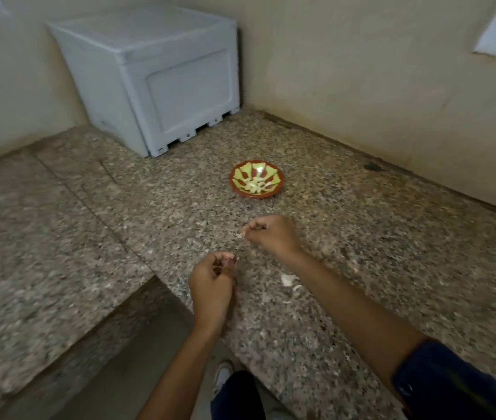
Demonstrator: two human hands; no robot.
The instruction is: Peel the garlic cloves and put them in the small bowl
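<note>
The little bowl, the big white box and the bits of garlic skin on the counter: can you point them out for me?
Bowl (271,171), head view, on its far inner wall.
White box (189,92), head view, on its front panel.
Garlic skin (287,279), head view, on the largest pale scrap.

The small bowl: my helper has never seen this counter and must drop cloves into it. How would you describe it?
Start at the big white plastic box in the back corner of the speckled granite counter. Nearer than it and to its right, beyond both hands, sits the small bowl. It is the only dish there, red-brown rimmed with green petal stripes, pale peeled cloves inside.
</note>
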